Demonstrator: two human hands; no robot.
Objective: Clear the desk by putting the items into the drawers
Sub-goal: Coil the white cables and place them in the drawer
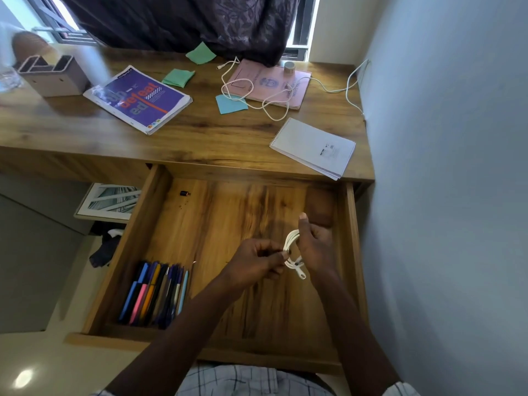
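- Coiled white cable [291, 244] is held over the right half of the open drawer [350, 252], with one connector end hanging below the loops.
- Left hand [257, 260] pinches the coil's edge between thumb and fingertips.
- Right hand [314, 247] grips the coil from the other side, fingers curled round the loops and thumb pointing up.
- Pens [154, 292] lie side by side in the drawer's front left corner.
- On the desk [200, 132] behind lie a purple book [140, 98], a pink booklet [271, 81] with a loose white cable [274, 102] trailing across it, and a spiral notepad [313, 147] near the right edge.
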